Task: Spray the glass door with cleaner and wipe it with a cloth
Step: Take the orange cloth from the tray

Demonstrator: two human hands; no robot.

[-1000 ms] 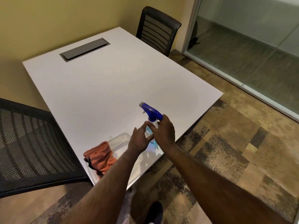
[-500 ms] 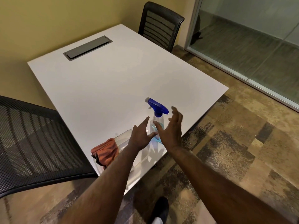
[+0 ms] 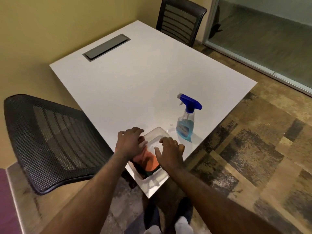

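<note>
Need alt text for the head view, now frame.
Both hands, left hand and right hand, reach into a clear tray holding an orange cloth at a white table's corner. A blue spray bottle stands beside it.

There is one view only, from the head of the person. It looks forward and steeply down, close above the two hands (image 3: 152, 147), which are low in the middle. The table (image 3: 135, 85) stretches beyond the hands, and the floor (image 3: 253, 157) lies to their right.

Glossy white table (image 3: 135, 85), clear-plastic bin (image 3: 158, 132)
</note>
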